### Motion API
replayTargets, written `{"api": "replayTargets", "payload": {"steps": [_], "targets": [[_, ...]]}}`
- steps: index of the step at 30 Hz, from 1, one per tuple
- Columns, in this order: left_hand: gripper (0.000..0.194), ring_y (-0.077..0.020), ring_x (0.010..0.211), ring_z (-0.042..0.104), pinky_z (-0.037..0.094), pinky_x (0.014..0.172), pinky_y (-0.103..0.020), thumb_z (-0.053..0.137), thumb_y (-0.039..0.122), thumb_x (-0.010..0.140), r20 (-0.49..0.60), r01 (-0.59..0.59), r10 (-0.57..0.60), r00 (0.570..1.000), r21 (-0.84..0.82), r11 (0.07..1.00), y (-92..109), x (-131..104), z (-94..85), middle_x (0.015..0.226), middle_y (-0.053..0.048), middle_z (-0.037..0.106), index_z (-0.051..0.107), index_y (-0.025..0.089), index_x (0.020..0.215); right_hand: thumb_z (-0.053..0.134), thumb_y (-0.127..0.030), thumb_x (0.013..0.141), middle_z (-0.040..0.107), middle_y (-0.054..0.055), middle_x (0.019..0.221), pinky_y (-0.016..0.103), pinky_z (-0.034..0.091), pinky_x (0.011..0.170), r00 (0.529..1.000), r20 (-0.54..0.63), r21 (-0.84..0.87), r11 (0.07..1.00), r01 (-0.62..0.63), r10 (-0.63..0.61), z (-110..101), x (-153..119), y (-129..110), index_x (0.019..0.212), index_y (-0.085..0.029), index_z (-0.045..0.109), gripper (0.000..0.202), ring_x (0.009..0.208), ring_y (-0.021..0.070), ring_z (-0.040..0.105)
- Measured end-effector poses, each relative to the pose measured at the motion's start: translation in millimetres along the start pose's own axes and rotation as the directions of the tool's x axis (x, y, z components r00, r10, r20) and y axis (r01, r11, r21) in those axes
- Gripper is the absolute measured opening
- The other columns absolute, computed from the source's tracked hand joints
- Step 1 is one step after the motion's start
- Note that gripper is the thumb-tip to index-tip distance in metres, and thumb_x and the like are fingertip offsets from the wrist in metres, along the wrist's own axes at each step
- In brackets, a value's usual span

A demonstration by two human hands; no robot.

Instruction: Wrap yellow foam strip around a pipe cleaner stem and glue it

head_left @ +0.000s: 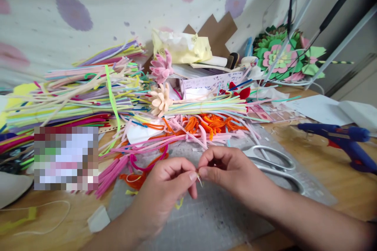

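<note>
My left hand [166, 188] and my right hand [228, 172] meet above the grey cutting mat [215, 217], thumbs and forefingers pinched together. Between the fingertips a thin pale strand [200, 181] pokes out downward; most of it is hidden, and its kind is too small to make out. Both hands are closed on it. Just below the left fingers hangs or lies a bit of yellow strip [179, 204]. Silver-handled scissors [272, 160] rest on the mat beyond my right wrist, their blades partly covered by the hand.
Bundles of coloured pipe cleaners [70, 98] fill the back left. Orange pipe cleaners [210, 123] lie behind the hands, with a cream fuzzy flower [160, 100] and a pink one [161, 66] farther back. A blue glue gun [338, 137] lies at right, below a paper flower [279, 59].
</note>
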State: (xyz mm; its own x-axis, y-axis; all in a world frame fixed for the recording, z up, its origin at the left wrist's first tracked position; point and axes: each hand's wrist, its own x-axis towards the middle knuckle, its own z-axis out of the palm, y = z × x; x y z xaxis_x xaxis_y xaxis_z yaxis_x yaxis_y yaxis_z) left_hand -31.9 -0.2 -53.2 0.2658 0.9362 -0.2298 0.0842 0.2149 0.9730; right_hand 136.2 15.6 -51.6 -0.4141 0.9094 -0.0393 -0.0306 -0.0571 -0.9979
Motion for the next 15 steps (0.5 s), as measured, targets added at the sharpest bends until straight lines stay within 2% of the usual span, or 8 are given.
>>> {"api": "replayTargets", "payload": {"steps": [5, 11, 15], "targets": [[0.017, -0.0095, 0.047, 0.037, 0.026, 0.045, -0.022, 0.056, 0.021, 0.079, 0.037, -0.009, 0.011, 0.999, -0.069, 0.998, 0.0, -2.0, -0.9, 0.052, 0.000, 0.061, 0.065, 0.017, 0.065, 0.068, -0.033, 0.076, 0.061, 0.000, 0.067, 0.025, 0.043, 0.065, 0.997, 0.052, 0.276, 0.959, -0.070, 0.058, -5.9, -2.3, 1.0, 0.079, -0.013, 0.065, 0.020, 0.064, 0.0108, 0.055], [0.019, -0.0094, 0.050, 0.041, 0.030, 0.047, -0.021, 0.058, 0.025, 0.082, 0.112, -0.075, 0.075, 0.991, -0.004, 0.997, -0.6, -3.1, -2.7, 0.057, 0.001, 0.063, 0.064, 0.019, 0.066, 0.077, -0.025, 0.068, 0.061, -0.002, 0.070, 0.021, 0.042, 0.062, 0.990, 0.099, 0.350, 0.928, -0.126, 0.097, -4.1, -3.6, 1.7, 0.080, -0.013, 0.064, 0.022, 0.063, 0.0078, 0.054], [0.021, -0.0087, 0.049, 0.040, 0.031, 0.047, -0.020, 0.055, 0.026, 0.083, 0.132, -0.105, 0.093, 0.987, 0.084, 0.991, 1.2, -2.6, -2.8, 0.057, 0.003, 0.061, 0.063, 0.019, 0.065, 0.080, -0.028, 0.065, 0.060, -0.002, 0.068, 0.020, 0.040, 0.060, 0.988, 0.099, 0.336, 0.930, -0.148, 0.121, -2.2, -3.0, 1.6, 0.078, -0.012, 0.063, 0.027, 0.062, 0.0072, 0.053]]}}
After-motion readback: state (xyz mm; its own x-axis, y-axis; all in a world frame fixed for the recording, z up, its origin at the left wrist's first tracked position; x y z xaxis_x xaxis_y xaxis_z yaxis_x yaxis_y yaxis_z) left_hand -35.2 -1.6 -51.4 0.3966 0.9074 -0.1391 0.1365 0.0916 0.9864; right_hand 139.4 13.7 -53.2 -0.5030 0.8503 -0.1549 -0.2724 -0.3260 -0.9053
